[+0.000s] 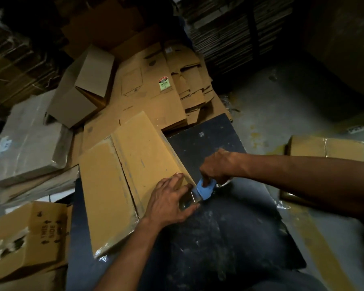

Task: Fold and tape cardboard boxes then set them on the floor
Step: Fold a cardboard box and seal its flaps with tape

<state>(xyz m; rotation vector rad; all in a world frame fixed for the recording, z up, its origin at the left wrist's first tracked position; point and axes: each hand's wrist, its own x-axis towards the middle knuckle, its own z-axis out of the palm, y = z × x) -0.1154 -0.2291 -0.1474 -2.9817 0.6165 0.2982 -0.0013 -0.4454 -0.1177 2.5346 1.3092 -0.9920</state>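
While left hand (pixel 170 199) presses box (pixel 122 179) corner, right hand (pixel 215 165) grips blue tape dispenser (pixel 205 189).

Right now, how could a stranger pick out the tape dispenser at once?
Find the dark worktable. At the near corner of the box on it, the right hand grips the tape dispenser. It is the only blue thing there.

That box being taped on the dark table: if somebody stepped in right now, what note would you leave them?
Left hand presses the clear tape end down at the box's near corner.
Right hand grips the blue tape dispenser, just off that corner, over the black table.
Done: flaps closed, tape along the centre seam.
Left: cut the tape, smooth it, set the box on the floor.
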